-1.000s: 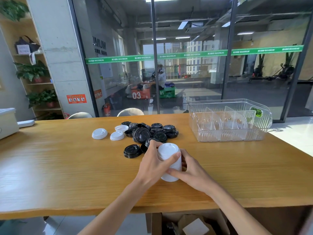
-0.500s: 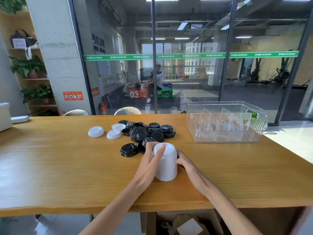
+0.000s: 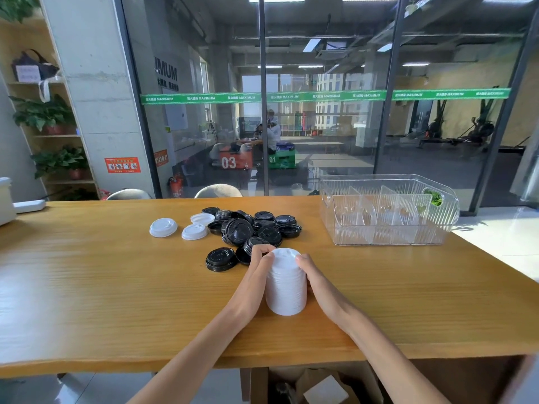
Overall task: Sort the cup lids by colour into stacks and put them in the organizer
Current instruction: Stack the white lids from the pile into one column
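A person sits at a long wooden table (image 3: 87,287) with both bare forearms stretched out over it, and between the two hands stands a tall stack of white lids (image 3: 285,282), upright on the tabletop a little way in from the near edge. The left hand (image 3: 253,275) is pressed flat against the stack's left side, its fingers curled up around the top rim; the right hand (image 3: 313,277) cups the right side, fingertips reaching the top edge, so the stack is clasped between both palms. Just beyond the left hand lies a loose heap of black lids (image 3: 253,225), some nested, some tipped on edge, with one short black pile (image 3: 220,259) a little apart at the near left of the heap. To the left of the heap three single white lids rest flat on the wood: one (image 3: 163,227) furthest left, one (image 3: 194,231) beside it, and one (image 3: 202,219) just behind that, touching the black ones or very nearly. Off to the right, well apart from the hands, stands a clear plastic organizer (image 3: 390,237) with slanted dividers inside it; its compartments hold no lids that I can see, and something green (image 3: 434,198) shows at its far right end. Behind the table are two chair backs, a glass wall with a green stripe, and shelves with potted plants (image 3: 43,115) on the left.
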Motion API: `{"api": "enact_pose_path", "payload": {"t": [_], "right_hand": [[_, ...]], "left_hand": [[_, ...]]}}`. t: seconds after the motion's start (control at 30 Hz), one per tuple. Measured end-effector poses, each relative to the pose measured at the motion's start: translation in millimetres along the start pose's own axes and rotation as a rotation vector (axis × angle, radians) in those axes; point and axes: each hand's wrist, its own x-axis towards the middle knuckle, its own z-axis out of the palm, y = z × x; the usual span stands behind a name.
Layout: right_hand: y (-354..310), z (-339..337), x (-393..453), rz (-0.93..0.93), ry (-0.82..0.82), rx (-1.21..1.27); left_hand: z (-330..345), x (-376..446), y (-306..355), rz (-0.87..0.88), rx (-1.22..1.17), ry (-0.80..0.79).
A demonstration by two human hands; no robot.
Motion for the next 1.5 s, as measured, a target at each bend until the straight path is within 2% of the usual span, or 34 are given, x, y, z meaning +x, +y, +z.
{"api": "enact_pose_path", "payload": {"t": [0.4, 0.5, 0.7, 0.83, 0.93, 1.03, 1.33, 1.5], "right_hand": [[1.0, 4.4, -9.3, 0.028, 0.076, 0.043], [-1.0, 1.2, -11.9, 0.025, 0.161, 0.038], [-4.3, 1.7, -16.7, -0.017, 0.185, 0.056], [-4.9, 1.4, -18.0, -0.047, 0.149, 0.052], [-3.0, 3.3, -18.1, -0.092, 0.105, 0.045], [0.7, 5.2, -15.2, -0.125, 0.064, 0.006], [7.3, 5.4, -8.0, -0.201, 0.075, -0.094], [6.7, 5.1, -7.4, -0.210, 0.070, -0.100]], "left_hand": [[2.5, -3.9, -0.4, 0.023, -0.029, 0.037], [2.2, -5.6, -0.7, 0.053, -0.025, 0.088], [-6.0, -3.3, 3.0, 0.072, -0.086, 0.249], [-50.0, 10.4, -5.0, 0.082, 0.084, 0.314], [-100.3, 27.7, -13.2, 0.075, 0.229, 0.426], [-143.1, 48.1, -25.1, 0.019, 0.379, 0.491], [-203.7, 104.1, -67.4, -0.176, 0.893, 0.492], [-207.1, 133.7, -70.7, -0.247, 0.929, 0.422]]}}
